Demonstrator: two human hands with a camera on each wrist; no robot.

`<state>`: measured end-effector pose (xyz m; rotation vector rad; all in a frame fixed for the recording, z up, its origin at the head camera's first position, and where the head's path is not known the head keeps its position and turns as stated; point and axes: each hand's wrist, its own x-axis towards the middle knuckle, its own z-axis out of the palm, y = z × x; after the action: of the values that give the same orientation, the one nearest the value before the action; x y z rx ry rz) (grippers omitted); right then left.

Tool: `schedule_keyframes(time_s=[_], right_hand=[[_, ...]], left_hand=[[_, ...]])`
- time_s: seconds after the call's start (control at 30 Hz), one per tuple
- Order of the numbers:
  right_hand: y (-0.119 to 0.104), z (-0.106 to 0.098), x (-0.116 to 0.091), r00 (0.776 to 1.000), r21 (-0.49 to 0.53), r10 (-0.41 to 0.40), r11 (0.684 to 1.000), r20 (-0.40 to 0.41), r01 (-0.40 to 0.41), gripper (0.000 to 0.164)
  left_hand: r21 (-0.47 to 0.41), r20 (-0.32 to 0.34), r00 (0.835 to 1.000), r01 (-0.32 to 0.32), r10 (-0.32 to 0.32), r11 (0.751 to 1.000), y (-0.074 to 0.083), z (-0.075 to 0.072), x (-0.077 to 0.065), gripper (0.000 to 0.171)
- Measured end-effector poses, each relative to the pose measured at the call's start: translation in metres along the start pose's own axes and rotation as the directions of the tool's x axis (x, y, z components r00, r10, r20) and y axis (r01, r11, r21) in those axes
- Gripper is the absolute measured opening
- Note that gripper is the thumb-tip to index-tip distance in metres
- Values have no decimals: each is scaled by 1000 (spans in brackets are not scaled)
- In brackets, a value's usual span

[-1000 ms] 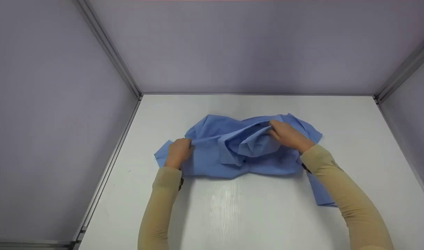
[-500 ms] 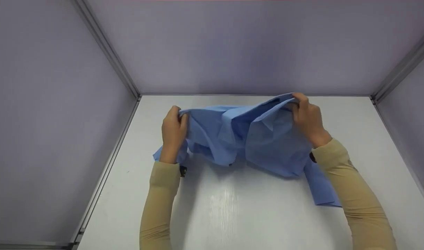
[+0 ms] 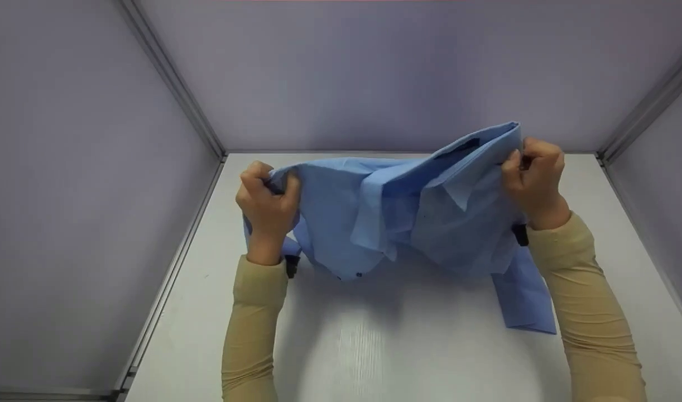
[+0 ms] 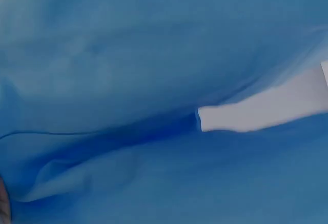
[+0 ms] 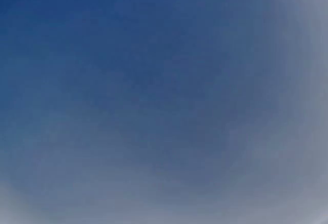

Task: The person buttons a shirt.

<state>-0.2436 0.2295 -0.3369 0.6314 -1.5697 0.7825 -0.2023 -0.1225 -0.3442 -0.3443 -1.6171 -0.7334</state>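
A blue shirt (image 3: pixel 335 206) with a collar and dark buttons hangs between both hands, its upper edge lifted off the table. My left hand (image 3: pixel 268 204) grips that edge at the left, thumb and curled fingers on the cloth. At the right, my right hand (image 3: pixel 539 178) pinches a raised corner, higher than the left. One sleeve (image 3: pixel 525 298) trails onto the table below the right wrist. Close blue fabric (image 4: pixel 154 70) fills most of the left wrist view, with a pale gap in it. The right wrist view holds only blurred blue cloth (image 5: pixel 143 80).
The white table (image 3: pixel 363 346) carries the hands' shadows. A grey panel (image 3: pixel 341 72) rises at its back edge, and grey side panels (image 3: pixel 84 195) with metal frame rails (image 3: pixel 176 81) stand left and right.
Both hands have lifted the shirt's edge off the table and moved farther apart. The right hand has gone up and right. The cloth between them is more spread out.
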Motion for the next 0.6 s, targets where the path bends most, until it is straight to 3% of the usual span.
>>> schedule_keyframes(time_s=[0.1, 0.17, 0.23, 0.3, 0.4, 0.47, 0.6], right_hand=[[14, 3, -5, 983, -6, -50, 999, 178, 52, 3], [24, 6, -12, 933, -29, -23, 999, 359, 36, 12], [34, 11, -20, 839, -77, 73, 996, 539, -37, 18], [41, 19, -30, 719, -152, 201, 979, 665, -132, 19], [49, 33, -43, 547, -261, 352, 935, 760, -240, 19], [53, 43, -53, 451, -307, 400, 914, 798, -267, 24], [54, 52, -75, 281, -367, 432, 895, 857, -255, 44]], left_hand=[[45, 75, 997, -1, -3, 999, -11, 8, -9, 23], [98, 155, 988, 6, -22, 995, -21, 14, -18, 23], [153, 265, 962, 32, -72, 988, -32, 22, -29, 25], [202, 377, 915, 74, -147, 977, -43, 29, -40, 27], [264, 516, 815, 141, -263, 954, -60, 41, -55, 20], [323, 589, 730, 180, -346, 929, -70, 47, -66, 20], [465, 697, 515, 207, -500, 861, -81, 52, -91, 59]])
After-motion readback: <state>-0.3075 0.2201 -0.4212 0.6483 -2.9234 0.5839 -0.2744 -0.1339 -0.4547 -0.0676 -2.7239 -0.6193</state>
